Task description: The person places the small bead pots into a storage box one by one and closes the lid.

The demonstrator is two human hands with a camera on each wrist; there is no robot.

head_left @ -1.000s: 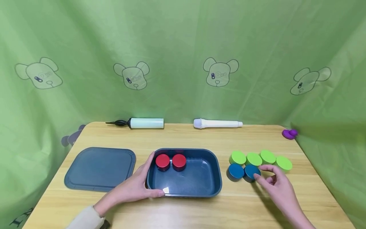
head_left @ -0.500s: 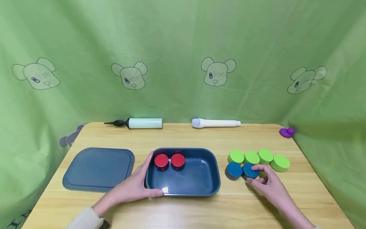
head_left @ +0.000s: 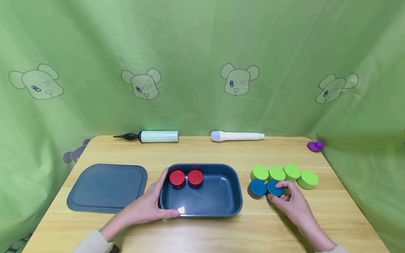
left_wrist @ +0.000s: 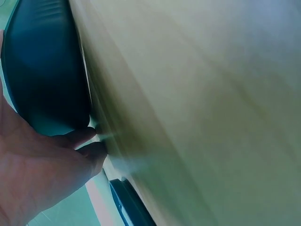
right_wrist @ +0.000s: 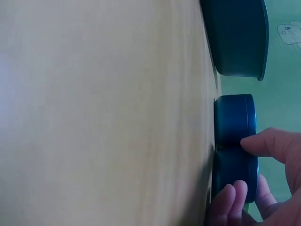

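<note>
My left hand (head_left: pixel 147 205) holds the left end of a dark blue box (head_left: pixel 205 207), thumb on its front rim and fingers along its left side. Two red round tins (head_left: pixel 177 179) stand inside, near the far left. On the right, two blue round tins stand side by side. My right hand (head_left: pixel 292 203) grips the right blue tin (head_left: pixel 274 188), its thumb in front and forefinger on top. In the right wrist view the thumb tip lies where this tin meets the left blue tin (right_wrist: pixel 231 120), other fingers lie at the gripped tin's side, and both tins rest on the table.
Several light green round tins (head_left: pixel 276 174) stand just behind the blue ones. Left of the box lies a flat dark blue lid (head_left: pixel 107 188). A hand pump (head_left: pixel 159 136), a white microphone-shaped object (head_left: pixel 237 136) and a small purple object (head_left: pixel 315 146) line the table's back edge.
My right hand has moved in onto the right blue tin and its thumb has come round the front. The left hand keeps its hold on the box. The head view has shifted slightly.
</note>
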